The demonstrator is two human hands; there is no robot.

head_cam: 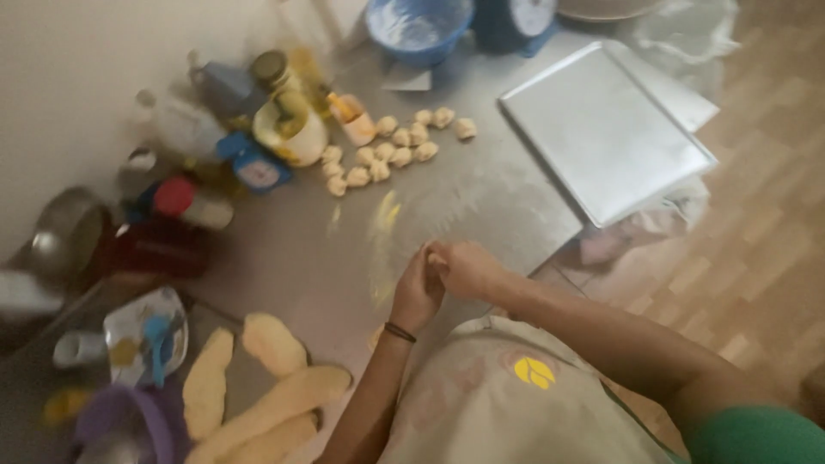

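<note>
Overhead, from the head view alone: found the left hand (418,292) and the right hand (468,268) set against each other just off the near left corner of the baking tray (606,137), above the floured table (481,206). Showed fingers bunched and pressed tip to tip, with neither hand spread. Could not tell whether a bit of dough sat pinched between them (hidden by the knuckles and by some blur). Carried a dark wristband (400,332) on the left wrist, with a pale apron (507,404) below it, nearer than the tray.

Counted a loose cluster of small dough balls (391,155) to the left of the tray, near its far corner and well apart from both hands. Noted long dough logs (275,395) far to the tray's near left, lying side by side and partly overlapping. Saw a blue bowl (418,26) beyond the tray's far left corner, and a huddle of jars and bottles (284,129) further left than the dough balls.

Judged the pinching best done with light, even fingertip pressure, hands kept low over the flour beside the tray, so that anything small between them would close smoothly rather than stick or tear. Judged dry, floured fingertips a help too.
</note>
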